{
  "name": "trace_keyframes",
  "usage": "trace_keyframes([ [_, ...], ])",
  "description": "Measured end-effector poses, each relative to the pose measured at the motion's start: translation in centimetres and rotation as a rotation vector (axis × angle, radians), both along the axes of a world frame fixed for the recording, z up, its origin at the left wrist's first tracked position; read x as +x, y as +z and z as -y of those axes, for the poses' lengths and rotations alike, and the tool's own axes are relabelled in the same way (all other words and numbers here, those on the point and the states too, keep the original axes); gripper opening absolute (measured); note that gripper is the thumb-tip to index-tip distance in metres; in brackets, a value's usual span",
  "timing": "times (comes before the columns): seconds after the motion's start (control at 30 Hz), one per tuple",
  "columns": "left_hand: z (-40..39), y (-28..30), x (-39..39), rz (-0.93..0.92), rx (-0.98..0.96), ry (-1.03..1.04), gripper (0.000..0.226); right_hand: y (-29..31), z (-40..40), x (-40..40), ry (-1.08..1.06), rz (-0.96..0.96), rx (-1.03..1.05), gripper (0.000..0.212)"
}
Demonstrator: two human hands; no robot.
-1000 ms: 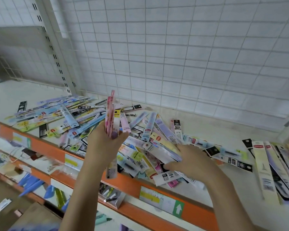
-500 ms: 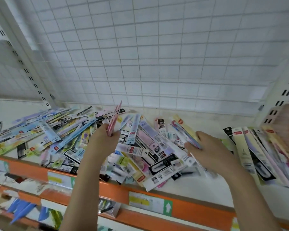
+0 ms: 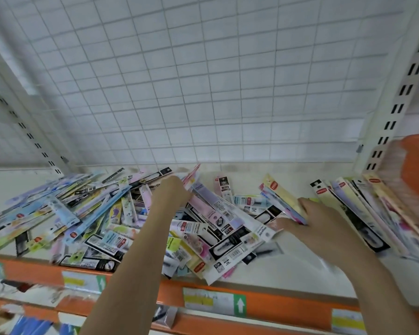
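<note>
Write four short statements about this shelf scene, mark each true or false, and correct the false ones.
1. The left hand holds slim pink packs. True.
2. The right hand is empty. False: its grip is on a pale yellow pack.
3. The shelf edge is blue. False: it is orange.
4. A white wire grid stands behind the pile of packs. True.
</note>
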State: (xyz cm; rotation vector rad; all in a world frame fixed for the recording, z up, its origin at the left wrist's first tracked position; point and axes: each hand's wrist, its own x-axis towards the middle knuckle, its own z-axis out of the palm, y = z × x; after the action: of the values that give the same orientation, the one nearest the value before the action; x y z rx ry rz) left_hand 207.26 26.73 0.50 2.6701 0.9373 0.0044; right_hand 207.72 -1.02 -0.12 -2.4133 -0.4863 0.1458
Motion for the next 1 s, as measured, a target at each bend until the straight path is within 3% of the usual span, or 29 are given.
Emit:
trace_keyframes([
  [0.37, -0.9, 1.9, -2.9, 0.299, -0.127, 0.077, 0.033, -0.5, -0.8, 0.4, -0.010, 0.007, 0.019, 0.031],
  [0.53, -1.3, 3.1, -5.2, 0.416, -0.118, 0.097, 0.020, 0.2, -2.2, 0.5, 0.000, 0.004, 0.035, 0.026],
  [0.77, -2.9, 2.0, -6.7, 0.511, -0.161, 0.207, 0.036, 0.2, -4.3, 0.7, 0.041, 0.008, -0.013, 0.027],
  [1.0, -4.6, 2.4, -7.6, 0.636, -0.272, 0.268, 0.031, 0.1, -6.1, 0.8, 0.053, 0.000, -0.099, 0.036],
])
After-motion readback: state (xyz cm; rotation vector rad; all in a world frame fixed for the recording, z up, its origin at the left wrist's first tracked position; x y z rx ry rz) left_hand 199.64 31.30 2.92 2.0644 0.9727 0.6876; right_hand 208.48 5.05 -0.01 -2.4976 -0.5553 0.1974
